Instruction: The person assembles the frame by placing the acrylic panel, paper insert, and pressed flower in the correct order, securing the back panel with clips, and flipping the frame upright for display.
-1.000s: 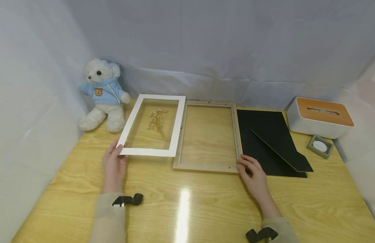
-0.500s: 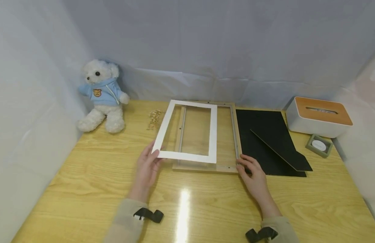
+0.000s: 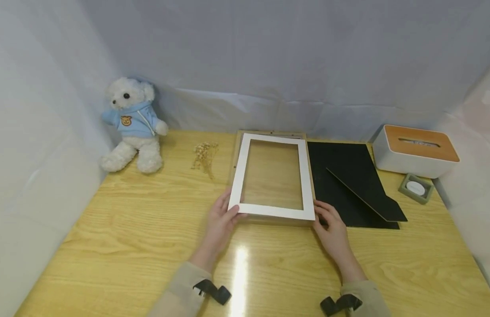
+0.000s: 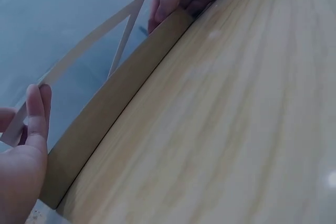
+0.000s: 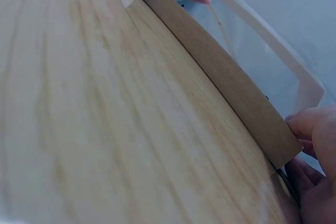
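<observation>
A white picture mat (image 3: 273, 211) hangs tilted over a light wooden picture frame (image 5: 223, 69) that lies on the table. My left hand (image 3: 221, 219) pinches the mat's near left corner between thumb and fingers. In the left wrist view the mat (image 4: 86, 40) stands raised above the frame's front side. At the frame's near right corner is my right hand (image 3: 333, 229), thumb above and fingers below around the wood. The mat covers most of the frame in the head view. A small bunch of dried flowers (image 3: 205, 155) lies to the left of the frame.
Right of the frame lies a black backing board (image 3: 340, 154) with a folded stand flap (image 3: 372, 198) sticking up. A tissue box (image 3: 417, 147) and a small green tray (image 3: 416, 188) stand at the far right. A white plush toy (image 3: 134, 119) sits at the back left.
My left hand has carried the mat rightward, from over the dried flowers to over the wooden frame. My right hand has stayed at the frame's corner.
</observation>
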The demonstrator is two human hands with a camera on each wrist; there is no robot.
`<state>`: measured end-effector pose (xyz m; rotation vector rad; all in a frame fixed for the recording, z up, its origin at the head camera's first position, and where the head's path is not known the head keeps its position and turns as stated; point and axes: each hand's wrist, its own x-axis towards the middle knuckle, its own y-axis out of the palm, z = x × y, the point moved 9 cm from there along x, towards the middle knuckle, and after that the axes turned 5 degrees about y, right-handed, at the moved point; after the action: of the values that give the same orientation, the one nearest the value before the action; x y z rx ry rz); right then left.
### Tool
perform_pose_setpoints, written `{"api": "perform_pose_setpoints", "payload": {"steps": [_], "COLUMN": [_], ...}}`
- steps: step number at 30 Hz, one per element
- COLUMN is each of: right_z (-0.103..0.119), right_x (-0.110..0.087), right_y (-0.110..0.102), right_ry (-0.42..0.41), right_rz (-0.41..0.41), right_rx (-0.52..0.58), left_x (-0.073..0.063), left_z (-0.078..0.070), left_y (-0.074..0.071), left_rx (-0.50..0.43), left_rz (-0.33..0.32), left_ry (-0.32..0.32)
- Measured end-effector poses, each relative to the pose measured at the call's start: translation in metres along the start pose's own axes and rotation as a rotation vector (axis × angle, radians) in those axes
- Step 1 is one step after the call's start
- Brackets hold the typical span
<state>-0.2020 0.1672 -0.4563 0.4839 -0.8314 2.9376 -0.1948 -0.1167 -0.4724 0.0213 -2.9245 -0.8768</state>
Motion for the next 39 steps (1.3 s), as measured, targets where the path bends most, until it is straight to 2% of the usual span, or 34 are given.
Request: {"api": "perform_pose_setpoints", "payload": {"steps": [4, 13, 20, 24, 30, 34, 36, 39], "right_z": [-0.001, -0.003, -0.005, -0.007, -0.006, -0.004, -0.004, -0.006], "right_x": [0.000, 0.001, 0.001, 0.001, 0.000, 0.001, 0.001, 0.001], "right_y": [0.000, 0.000, 0.000, 0.001, 0.002, 0.002, 0.002, 0.001], "right_ry": [0.006, 0.064, 0.098, 0.116, 0.115, 0.099, 0.100, 0.115], "right_rz": [-0.006, 0.008, 0.025, 0.032, 0.029, 0.035, 0.035, 0.034], "right_rx": [-0.012, -0.012, -0.025, -0.027, -0.029, -0.005, -0.020, -0.034], "left_x": [-0.002, -0.002, -0.002, 0.001, 0.011, 0.015, 0.016, 0.017], "left_z": [0.004, 0.005, 0.008, 0.005, -0.010, -0.023, -0.027, -0.030], "left_y": [0.005, 0.008, 0.008, 0.004, -0.004, -0.002, 0.000, 0.004], "left_rx": [0.028, 0.027, 0.078, 0.258, 0.681, 0.931, 1.012, 1.077], "left_rz": [-0.016, -0.024, -0.060, -0.074, -0.059, -0.026, -0.003, 0.028], "left_ry": [-0.010, 0.034, -0.026, -0.059, -0.077, -0.054, -0.043, -0.032]}}
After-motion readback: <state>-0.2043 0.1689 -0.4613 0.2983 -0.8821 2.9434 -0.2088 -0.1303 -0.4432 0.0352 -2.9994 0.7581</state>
